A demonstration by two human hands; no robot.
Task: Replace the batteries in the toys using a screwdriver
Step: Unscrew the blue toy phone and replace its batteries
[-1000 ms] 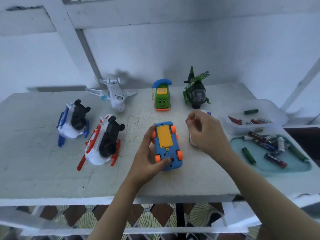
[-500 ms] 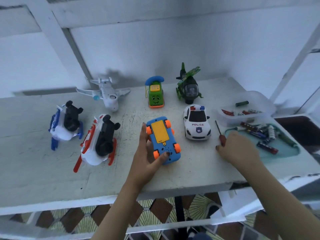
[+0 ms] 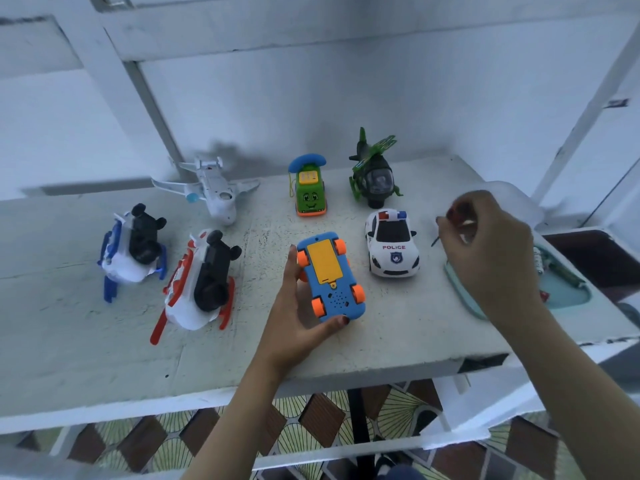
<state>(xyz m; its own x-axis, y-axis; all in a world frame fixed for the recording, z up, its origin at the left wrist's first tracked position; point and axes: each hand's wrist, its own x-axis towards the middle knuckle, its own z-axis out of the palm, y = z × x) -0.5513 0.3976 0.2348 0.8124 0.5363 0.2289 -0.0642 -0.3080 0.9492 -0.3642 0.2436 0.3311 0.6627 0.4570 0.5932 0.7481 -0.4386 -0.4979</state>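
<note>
The blue car [image 3: 330, 277] lies upside down at the middle of the table [image 3: 69, 341], orange wheels up and the yellow battery cover facing the camera. The left hand [image 3: 294, 323] cups it from the 7 o'clock side: fingers run along its left flank and the thumb presses the near end. The right hand [image 3: 485, 244] hovers at 3 o'clock from the car, fingers curled shut around the screwdriver [image 3: 437, 233], whose thin dark shaft sticks out to the left, tip pointing down and clear of the table.

Between the two stands the police car [image 3: 392, 247], at 2 o'clock from the blue car and just beside it. Beyond, at 12 o'clock, sits the green phone toy [image 3: 309, 192], with the green helicopter [image 3: 374, 174] to its right. The white plane [image 3: 213, 192] rests at 11 o'clock. At 9 o'clock, two overturned toys: the red one [image 3: 199, 285] nearer, the blue one [image 3: 133, 251] farther left.

The right hand and forearm cover most of the teal tray [image 3: 568, 296] at the table's right edge; a few batteries [image 3: 538, 261] show past the wrist.
</note>
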